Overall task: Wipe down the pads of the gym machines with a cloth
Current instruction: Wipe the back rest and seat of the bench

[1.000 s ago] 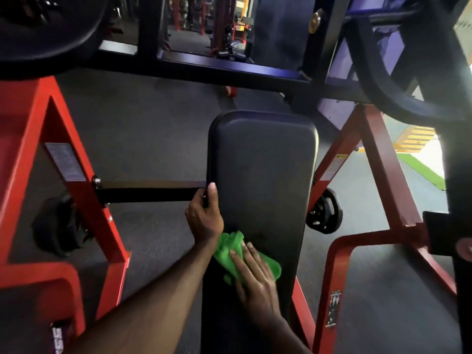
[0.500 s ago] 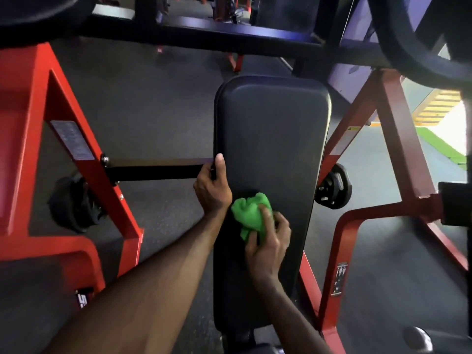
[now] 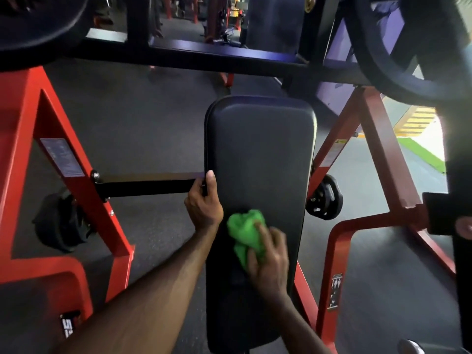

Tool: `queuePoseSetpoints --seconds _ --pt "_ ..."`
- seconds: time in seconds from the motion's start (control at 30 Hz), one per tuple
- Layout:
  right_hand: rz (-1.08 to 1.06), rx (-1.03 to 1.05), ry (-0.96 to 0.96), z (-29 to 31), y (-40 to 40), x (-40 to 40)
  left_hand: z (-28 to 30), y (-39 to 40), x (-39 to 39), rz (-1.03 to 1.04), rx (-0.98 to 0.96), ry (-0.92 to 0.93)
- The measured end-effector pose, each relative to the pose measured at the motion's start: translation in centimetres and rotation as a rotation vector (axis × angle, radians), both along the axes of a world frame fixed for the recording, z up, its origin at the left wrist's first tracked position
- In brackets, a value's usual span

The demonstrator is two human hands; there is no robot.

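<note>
A person's right hand (image 3: 268,254) bunches a green cloth (image 3: 246,232) against the lower middle of a long black bench pad (image 3: 260,154), fingers curled over the fabric and pinching it to the vinyl. The left hand (image 3: 204,203) grips the pad's left edge just beside the cloth, thumb laid flat on top and fingers wrapped under the rim where a black crossbar (image 3: 148,185) meets the red frame (image 3: 74,190). The pad's long axis runs straight away from the person, and most of its bare surface lies beyond the cloth, toward the far rounded end. The right hand is the one placed to carry the stroke forward along that axis, judging by its position; the left appears to be steadying.
</note>
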State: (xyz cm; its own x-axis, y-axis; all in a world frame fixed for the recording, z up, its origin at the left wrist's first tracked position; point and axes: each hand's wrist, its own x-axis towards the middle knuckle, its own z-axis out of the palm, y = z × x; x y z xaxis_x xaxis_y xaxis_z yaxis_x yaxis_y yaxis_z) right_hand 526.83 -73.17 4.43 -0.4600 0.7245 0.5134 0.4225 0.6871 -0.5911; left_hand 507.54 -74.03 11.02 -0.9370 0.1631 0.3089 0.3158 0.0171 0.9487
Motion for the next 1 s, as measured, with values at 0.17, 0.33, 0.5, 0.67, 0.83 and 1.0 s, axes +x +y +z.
queuePoseSetpoints --seconds 0.17,0.33,0.5,0.67,0.83,1.0 --pt "-0.061 -0.023 0.051 1.8 -0.8 -2.2 -0.3 -0.3 0.0 0.009 -0.007 -0.019" --pt "-0.295 -0.151 0.233 3.3 4.1 -1.2 -0.1 -0.3 0.0 0.002 0.0 -0.025" --pt "0.103 0.305 -0.061 5.3 1.1 -5.1 -1.0 -0.7 -0.4 0.007 -0.007 0.011" --pt "-0.101 0.114 0.047 6.8 2.6 -7.2 -0.3 -0.3 0.0 0.039 -0.023 0.035" --pt "-0.105 0.303 0.009 6.1 6.8 -4.4 0.0 -0.5 0.0 0.008 -0.022 -0.019" --pt "-0.035 0.217 0.025 4.7 4.6 -4.7 0.1 -0.2 0.1 0.018 -0.016 -0.007"
